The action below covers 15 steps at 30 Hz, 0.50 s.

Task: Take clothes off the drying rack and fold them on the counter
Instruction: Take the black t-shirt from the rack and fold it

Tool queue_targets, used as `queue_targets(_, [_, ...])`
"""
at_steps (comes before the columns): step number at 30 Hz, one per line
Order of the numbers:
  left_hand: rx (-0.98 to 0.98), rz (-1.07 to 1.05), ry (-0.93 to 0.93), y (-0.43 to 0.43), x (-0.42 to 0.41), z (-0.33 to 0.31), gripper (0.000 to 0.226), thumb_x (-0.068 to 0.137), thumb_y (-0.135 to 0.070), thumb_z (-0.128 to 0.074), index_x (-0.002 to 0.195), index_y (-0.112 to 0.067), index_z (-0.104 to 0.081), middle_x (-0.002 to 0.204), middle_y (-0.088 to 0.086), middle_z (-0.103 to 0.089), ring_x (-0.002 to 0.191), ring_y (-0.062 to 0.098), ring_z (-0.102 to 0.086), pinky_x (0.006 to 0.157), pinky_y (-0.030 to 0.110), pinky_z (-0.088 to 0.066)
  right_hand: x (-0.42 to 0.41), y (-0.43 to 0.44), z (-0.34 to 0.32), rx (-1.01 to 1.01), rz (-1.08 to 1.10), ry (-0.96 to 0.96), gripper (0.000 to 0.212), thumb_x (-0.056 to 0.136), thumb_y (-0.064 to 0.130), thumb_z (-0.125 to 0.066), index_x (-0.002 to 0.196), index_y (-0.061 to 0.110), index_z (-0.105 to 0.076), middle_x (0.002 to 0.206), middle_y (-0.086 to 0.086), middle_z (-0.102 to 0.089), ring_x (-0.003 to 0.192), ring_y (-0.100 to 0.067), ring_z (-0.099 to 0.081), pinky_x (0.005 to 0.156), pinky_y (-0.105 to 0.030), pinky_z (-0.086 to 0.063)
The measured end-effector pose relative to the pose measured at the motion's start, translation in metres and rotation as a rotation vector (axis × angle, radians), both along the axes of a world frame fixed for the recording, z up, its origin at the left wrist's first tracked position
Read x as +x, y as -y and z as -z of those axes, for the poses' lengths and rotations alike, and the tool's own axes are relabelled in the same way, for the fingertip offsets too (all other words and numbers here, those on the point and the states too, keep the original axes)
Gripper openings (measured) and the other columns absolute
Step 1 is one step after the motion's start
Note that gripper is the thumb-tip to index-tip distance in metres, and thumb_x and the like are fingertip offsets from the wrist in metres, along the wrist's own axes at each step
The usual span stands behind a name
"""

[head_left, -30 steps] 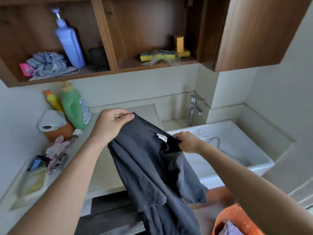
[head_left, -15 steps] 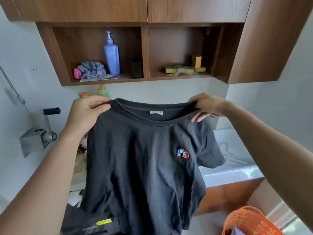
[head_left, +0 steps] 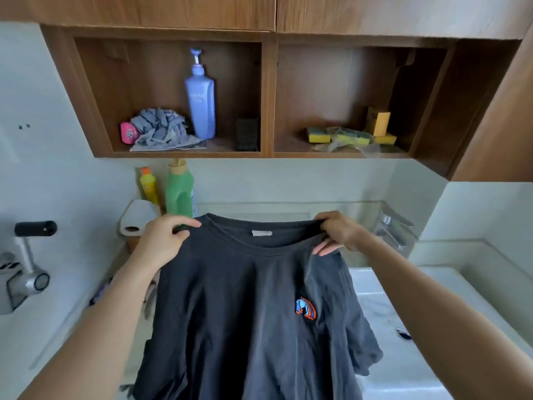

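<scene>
Above the table (head_left: 138, 342), left hand (head_left: 161, 243) and right hand (head_left: 337, 232) each pinch the dark T-shirt (head_left: 245, 313) beside its collar; lowered carelessly, its loose sleeve may drape into the sink (head_left: 375, 301).

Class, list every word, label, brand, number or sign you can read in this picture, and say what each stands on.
No text can be read.
Blue pump bottle: pale lettering, too blurred.
T-shirt neck tag: too small to read.
T-shirt chest badge: a horse head, no legible words.
Pink packet: print too blurred.
</scene>
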<state>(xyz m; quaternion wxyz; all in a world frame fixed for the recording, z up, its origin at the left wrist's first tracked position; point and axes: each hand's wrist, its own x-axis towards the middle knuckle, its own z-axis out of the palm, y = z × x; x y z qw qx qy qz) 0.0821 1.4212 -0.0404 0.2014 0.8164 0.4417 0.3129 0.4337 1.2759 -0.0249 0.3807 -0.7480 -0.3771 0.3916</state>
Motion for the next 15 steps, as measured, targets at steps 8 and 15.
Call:
queue_targets(8, [-0.105, -0.273, -0.188, -0.094, 0.069, 0.034, 0.032, 0.089, -0.005, -0.064, 0.115, -0.020, -0.074, 0.125, 0.009, -0.067, 0.108, 0.032, -0.066, 0.097, 0.042, -0.051, 0.046, -0.132, 0.056, 0.055, -0.074, -0.108, 0.044, 0.088, -0.010, -0.023, 0.099, 0.009, -0.062, 0.101, -0.017, -0.061, 0.073, -0.026, -0.073, 0.077, -0.035, -0.062])
queue_targets(15, [-0.154, -0.131, -0.097, -0.214, 0.127, 0.031, 0.057, 0.090, -0.011, -0.069, 0.144, -0.015, -0.048, 0.148, 0.005, -0.032, 0.126, 0.025, -0.055, 0.105, 0.041, -0.046, 0.084, -0.247, 0.047, 0.226, 0.024, 0.220, 0.035, 0.093, 0.006, -0.043, 0.121, 0.020, -0.058, 0.128, -0.014, -0.054, 0.098, -0.032, -0.064, 0.093, -0.038, -0.052])
